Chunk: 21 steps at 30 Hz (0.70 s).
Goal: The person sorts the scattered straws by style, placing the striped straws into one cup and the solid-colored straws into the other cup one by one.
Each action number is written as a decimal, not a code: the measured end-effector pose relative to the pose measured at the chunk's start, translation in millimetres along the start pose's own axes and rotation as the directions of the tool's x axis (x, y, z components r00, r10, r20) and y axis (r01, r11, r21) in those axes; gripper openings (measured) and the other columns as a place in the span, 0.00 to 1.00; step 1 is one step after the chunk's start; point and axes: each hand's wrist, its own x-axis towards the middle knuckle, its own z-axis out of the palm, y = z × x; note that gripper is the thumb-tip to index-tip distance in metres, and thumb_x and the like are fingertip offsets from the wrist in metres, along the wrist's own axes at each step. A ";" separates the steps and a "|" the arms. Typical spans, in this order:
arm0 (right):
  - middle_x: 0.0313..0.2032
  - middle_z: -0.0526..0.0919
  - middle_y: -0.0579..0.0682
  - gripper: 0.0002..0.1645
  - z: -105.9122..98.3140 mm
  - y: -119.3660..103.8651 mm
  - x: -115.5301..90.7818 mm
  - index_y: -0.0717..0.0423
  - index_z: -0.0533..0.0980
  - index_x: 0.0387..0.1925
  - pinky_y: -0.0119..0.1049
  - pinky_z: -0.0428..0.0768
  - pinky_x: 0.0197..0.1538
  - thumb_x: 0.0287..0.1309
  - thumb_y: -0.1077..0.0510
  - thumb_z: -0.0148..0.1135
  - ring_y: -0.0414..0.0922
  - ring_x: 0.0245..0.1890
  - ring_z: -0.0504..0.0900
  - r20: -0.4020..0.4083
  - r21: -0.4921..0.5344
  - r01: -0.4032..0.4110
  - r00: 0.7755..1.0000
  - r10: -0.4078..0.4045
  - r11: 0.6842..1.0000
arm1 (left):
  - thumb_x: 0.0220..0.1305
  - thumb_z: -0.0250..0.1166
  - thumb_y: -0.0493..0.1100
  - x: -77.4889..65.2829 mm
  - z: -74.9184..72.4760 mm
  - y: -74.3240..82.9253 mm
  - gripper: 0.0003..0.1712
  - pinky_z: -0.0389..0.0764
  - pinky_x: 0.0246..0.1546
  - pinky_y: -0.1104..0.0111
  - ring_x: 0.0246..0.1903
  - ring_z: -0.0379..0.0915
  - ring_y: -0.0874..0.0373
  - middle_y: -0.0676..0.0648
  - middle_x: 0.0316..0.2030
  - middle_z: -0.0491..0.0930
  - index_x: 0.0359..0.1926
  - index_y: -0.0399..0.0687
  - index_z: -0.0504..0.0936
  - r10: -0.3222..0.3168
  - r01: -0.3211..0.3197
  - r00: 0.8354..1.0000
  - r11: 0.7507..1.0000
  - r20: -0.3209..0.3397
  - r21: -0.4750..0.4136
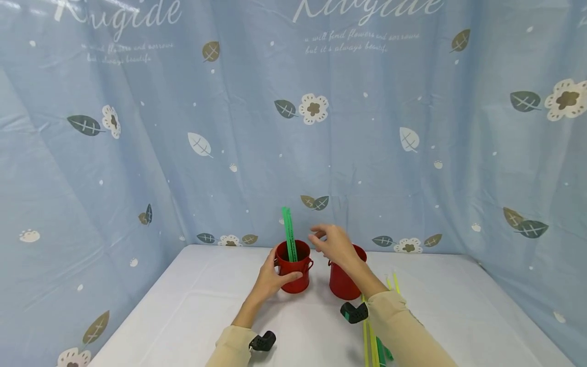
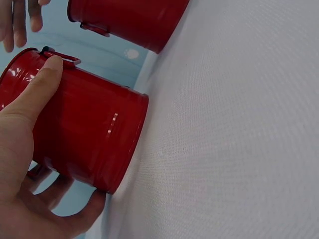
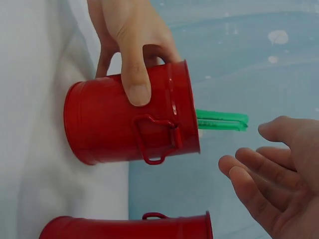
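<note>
A small red metal bucket (image 1: 297, 285) with side handles stands upright on the table, and my left hand (image 1: 269, 278) grips it from the left, thumb across the near side. In the left wrist view the fingers reach round the bucket's other side. Slim green sticks (image 1: 290, 234) lean inside the bucket and rise above its rim. My right hand (image 1: 335, 244) hovers to the right of them with bent, spread fingers (image 3: 256, 196); it holds nothing and is apart from the sticks. Partly behind the right hand and forearm stands a second red bucket (image 1: 341, 283); its inside is mostly hidden.
Yellow sticks (image 1: 371, 341) and green pieces (image 1: 381, 351) lie on the white table (image 1: 202, 290), partly hidden by the right sleeve. A blue patterned curtain (image 1: 257, 142) hangs behind and at both sides. Each wrist carries a small black camera.
</note>
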 end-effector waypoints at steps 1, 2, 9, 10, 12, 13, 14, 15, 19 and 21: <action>0.40 0.88 0.52 0.19 -1.5 0.4 -1.8 0.54 0.81 0.53 0.31 0.82 0.25 0.62 0.53 0.66 0.39 0.24 0.83 -0.004 0.000 0.008 1.000 -0.008 1.000 | 0.52 0.76 0.52 0.3 -0.3 -0.5 0.51 0.76 0.59 0.50 0.61 0.69 0.48 0.49 0.65 0.70 0.73 0.59 0.58 0.001 -0.001 1.000 1.000 0.002 0.002; 0.39 0.88 0.52 0.19 -2.7 1.1 -3.5 0.54 0.81 0.53 0.31 0.82 0.25 0.62 0.54 0.66 0.41 0.24 0.84 -0.009 0.003 0.016 1.000 -0.016 1.000 | 0.52 0.76 0.52 0.3 -0.4 -0.9 0.51 0.76 0.59 0.50 0.61 0.69 0.48 0.49 0.65 0.70 0.73 0.59 0.58 0.003 -0.003 1.000 1.000 0.002 0.003; 0.36 0.88 0.50 0.16 -9.0 11.1 -20.5 0.53 0.82 0.50 0.30 0.82 0.26 0.61 0.53 0.67 0.44 0.24 0.85 -0.028 0.003 0.030 0.999 -0.030 1.000 | 0.52 0.76 0.53 -1.2 -1.1 -0.6 0.51 0.75 0.60 0.50 0.62 0.68 0.48 0.49 0.66 0.70 0.73 0.58 0.58 0.006 -0.006 1.000 1.000 0.003 0.001; 0.35 0.87 0.49 0.16 -10.0 13.5 -23.4 0.52 0.82 0.49 0.30 0.82 0.26 0.61 0.53 0.67 0.45 0.24 0.85 -0.028 0.010 0.025 0.999 -0.025 1.000 | 0.52 0.76 0.53 -1.6 -1.0 -0.3 0.52 0.76 0.60 0.50 0.62 0.68 0.48 0.49 0.66 0.70 0.73 0.58 0.58 0.004 -0.004 1.000 1.000 0.002 0.000; 0.32 0.86 0.48 0.15 -12.2 17.9 -29.4 0.52 0.82 0.48 0.30 0.81 0.25 0.61 0.54 0.67 0.48 0.24 0.85 -0.028 0.029 0.017 0.999 -0.016 0.999 | 0.52 0.76 0.53 -2.3 -1.0 0.1 0.52 0.76 0.59 0.51 0.61 0.68 0.48 0.49 0.65 0.70 0.73 0.57 0.58 -0.001 0.001 1.000 1.000 0.000 0.000; 0.31 0.86 0.48 0.14 -13.5 19.8 -32.5 0.52 0.82 0.48 0.30 0.81 0.24 0.61 0.54 0.67 0.49 0.24 0.85 -0.027 0.039 0.015 1.000 -0.014 0.999 | 0.52 0.76 0.53 -2.8 -1.1 0.6 0.52 0.77 0.59 0.51 0.61 0.69 0.48 0.49 0.65 0.70 0.73 0.56 0.58 -0.005 0.005 1.000 1.000 -0.001 0.002; 0.30 0.85 0.48 0.13 -15.2 21.4 -35.5 0.51 0.82 0.47 0.30 0.80 0.24 0.61 0.54 0.67 0.50 0.24 0.85 -0.028 0.046 0.009 1.000 -0.007 0.999 | 0.52 0.76 0.52 -3.4 -1.3 0.9 0.52 0.78 0.58 0.51 0.61 0.69 0.48 0.48 0.65 0.70 0.73 0.56 0.58 -0.006 0.006 1.000 1.000 -0.002 0.001; 0.29 0.85 0.48 0.12 -17.1 22.9 -38.5 0.51 0.82 0.46 0.30 0.80 0.24 0.61 0.54 0.67 0.50 0.24 0.84 -0.030 0.055 0.006 1.000 -0.004 0.998 | 0.52 0.76 0.52 -3.8 -1.5 1.3 0.52 0.78 0.57 0.52 0.61 0.69 0.48 0.48 0.65 0.70 0.73 0.55 0.58 -0.009 0.009 1.000 1.000 -0.001 -0.001; 0.30 0.85 0.48 0.10 -26.9 29.1 -49.5 0.50 0.82 0.43 0.31 0.81 0.24 0.61 0.54 0.66 0.46 0.24 0.84 -0.057 0.051 -0.014 0.998 0.017 0.999 | 0.52 0.76 0.52 -3.6 -1.2 3.2 0.52 0.80 0.55 0.53 0.61 0.68 0.48 0.48 0.66 0.69 0.73 0.55 0.57 -0.013 0.013 1.000 1.000 0.008 -0.009; 0.31 0.85 0.48 0.09 -32.6 32.6 -54.4 0.49 0.82 0.43 0.31 0.81 0.24 0.62 0.53 0.66 0.44 0.23 0.83 -0.066 0.048 -0.029 0.997 0.033 0.998 | 0.52 0.76 0.52 -2.5 -0.3 3.5 0.52 0.80 0.55 0.53 0.61 0.68 0.48 0.48 0.66 0.69 0.73 0.55 0.57 -0.013 0.013 1.000 1.000 0.010 -0.013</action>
